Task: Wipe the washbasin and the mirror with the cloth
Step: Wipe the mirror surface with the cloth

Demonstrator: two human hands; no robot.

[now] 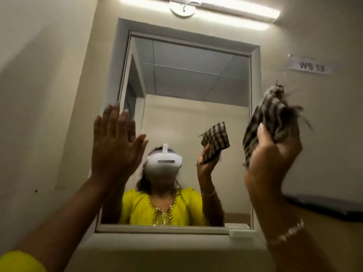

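Note:
The mirror [186, 79] hangs on the wall in a pale frame, straight ahead and above me. My right hand [273, 158] is raised in front of the mirror's right edge and grips a bunched brown-and-cream checked cloth [269, 116], which is blurred. My left hand [115, 146] is lifted, fingers spread, palm toward the mirror's left edge, holding nothing; whether it touches the frame I cannot tell. The glass reflects a person in a yellow top with a white headset and the cloth. The washbasin is out of view.
A ledge [161, 230] runs below the mirror, with a small white block [238, 232] at its right end. A tube light [235, 10] glows above. A label reading "WS 13" [311, 66] sits on the right wall, above a dark-edged fixture [324, 205].

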